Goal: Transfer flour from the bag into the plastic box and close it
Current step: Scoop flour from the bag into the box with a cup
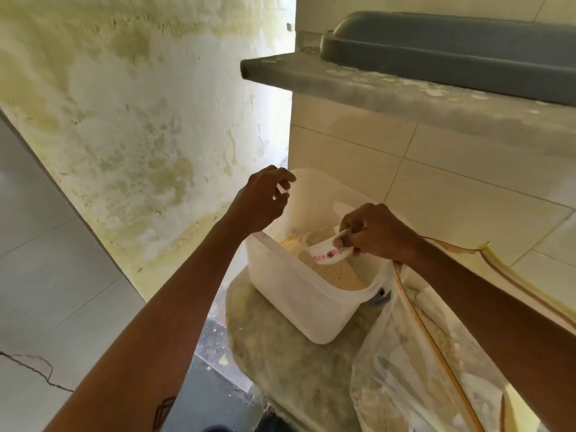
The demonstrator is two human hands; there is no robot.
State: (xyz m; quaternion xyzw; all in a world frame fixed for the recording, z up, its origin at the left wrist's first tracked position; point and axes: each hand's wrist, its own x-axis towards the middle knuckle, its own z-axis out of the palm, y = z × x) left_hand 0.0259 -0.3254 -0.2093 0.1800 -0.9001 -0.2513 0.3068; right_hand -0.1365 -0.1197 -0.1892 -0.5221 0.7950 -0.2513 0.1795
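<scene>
1. The bag (pixel 436 353), clear plastic dusted with flour, slumps under and just beside the right forearm, its mouth gaping toward the box; probably parked that close so each scoop travels a short way.
2. The plastic box (pixel 299 294) stands lidless on a round, flour-smeared stool top (pixel 280 353), directly under both hands. No lid is visible, so closing is judged some way off.
3. The flour (pixel 333 271) already in the box lies in a pale heap below the right hand, well short of the rim.
4. The left hand (pixel 261 201) hovers over the box's far-left corner, fingers loosely curled and parted, gripping nothing; whether a fingertip touches the rim I cannot tell. It seems poised to steady the box.
5. The right hand (pixel 374 233) pinches a small white cup (pixel 328 252) with pink print between thumb and fingers, tipped down toward the heap, apparently for emptying it.
</scene>
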